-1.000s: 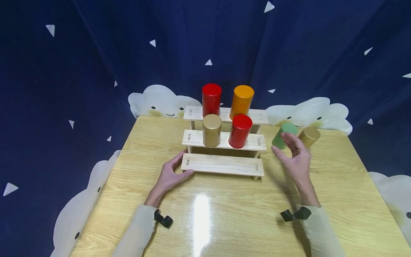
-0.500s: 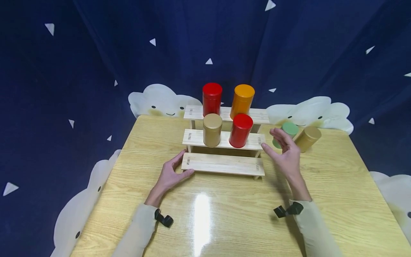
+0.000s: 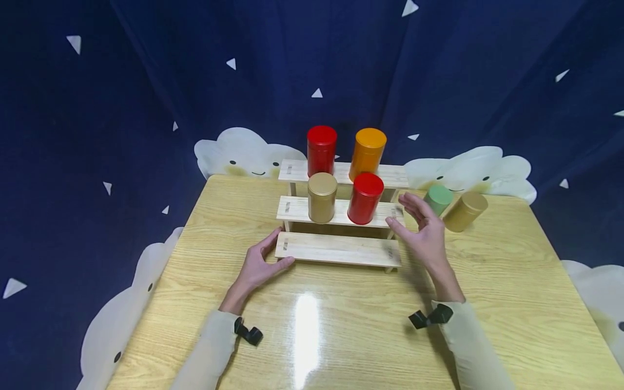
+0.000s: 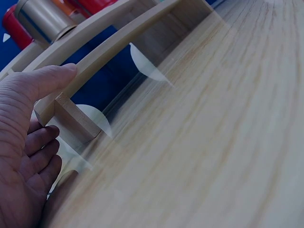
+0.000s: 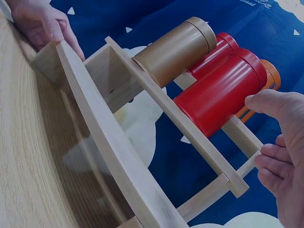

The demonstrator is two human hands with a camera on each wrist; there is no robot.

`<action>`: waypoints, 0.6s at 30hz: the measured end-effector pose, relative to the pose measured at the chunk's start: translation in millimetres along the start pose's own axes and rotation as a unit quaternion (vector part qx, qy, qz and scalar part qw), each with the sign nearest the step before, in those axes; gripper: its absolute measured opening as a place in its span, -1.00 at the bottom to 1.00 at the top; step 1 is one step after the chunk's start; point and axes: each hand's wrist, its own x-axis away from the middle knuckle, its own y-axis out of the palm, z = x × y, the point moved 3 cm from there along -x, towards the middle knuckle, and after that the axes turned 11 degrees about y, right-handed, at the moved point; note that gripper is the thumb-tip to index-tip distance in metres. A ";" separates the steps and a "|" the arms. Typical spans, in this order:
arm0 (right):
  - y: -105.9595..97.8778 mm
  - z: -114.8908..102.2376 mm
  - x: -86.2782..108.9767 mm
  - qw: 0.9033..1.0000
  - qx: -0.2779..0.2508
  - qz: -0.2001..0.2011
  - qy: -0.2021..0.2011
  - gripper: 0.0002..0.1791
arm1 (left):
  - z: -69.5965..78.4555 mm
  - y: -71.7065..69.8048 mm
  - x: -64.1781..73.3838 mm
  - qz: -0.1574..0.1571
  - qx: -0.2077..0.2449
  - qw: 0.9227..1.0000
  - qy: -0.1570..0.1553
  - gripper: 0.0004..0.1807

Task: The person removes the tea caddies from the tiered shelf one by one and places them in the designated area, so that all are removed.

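Observation:
A three-step wooden shelf rack point(image 3: 336, 249) stands on the table. My left hand point(image 3: 257, 268) holds the left end of its lowest step, thumb along the front edge, fingers round the side. My right hand point(image 3: 425, 238) is at the rack's right end, thumb and fingers apart and nothing between them. Closest to it on the middle step is a red canister point(image 3: 365, 199), with a gold canister point(image 3: 322, 199) to the left. Another red canister point(image 3: 322, 151) and an orange canister point(image 3: 368, 154) stand on the top step. The left wrist view shows the left thumb point(image 4: 52, 78) against the wood.
Behind my right hand, a green canister point(image 3: 438, 199) and a second gold canister point(image 3: 465, 211) stand on the light wooden table point(image 3: 361, 325). A dark blue curtain point(image 3: 273, 65) with white triangles and clouds hangs along the far edge.
My right hand has moved left, away from the green and gold canisters, to the rack's right end, uncovering more of both canisters. The left hand has kept its place on the rack.

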 end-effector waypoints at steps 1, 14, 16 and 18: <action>1.6 -0.4 -0.6 1.000 -0.001 -0.001 0.000 -0.24 | 0.0 -0.1 0.1 0.000 -0.001 1.000 0.000 -0.03; 22.0 -6.8 -4.8 0.999 -0.016 -0.024 0.015 -0.20 | 0.4 0.1 1.1 -0.004 -0.013 1.000 -0.009 0.01; 24.3 -5.9 -5.4 0.999 -0.022 -0.028 0.026 -0.21 | 0.7 0.3 0.6 -0.004 -0.014 1.000 -0.007 0.01; 25.0 -1.1 -7.1 0.999 -0.023 -0.032 0.030 -0.21 | 1.1 0.4 0.0 -0.004 -0.016 1.000 -0.007 0.01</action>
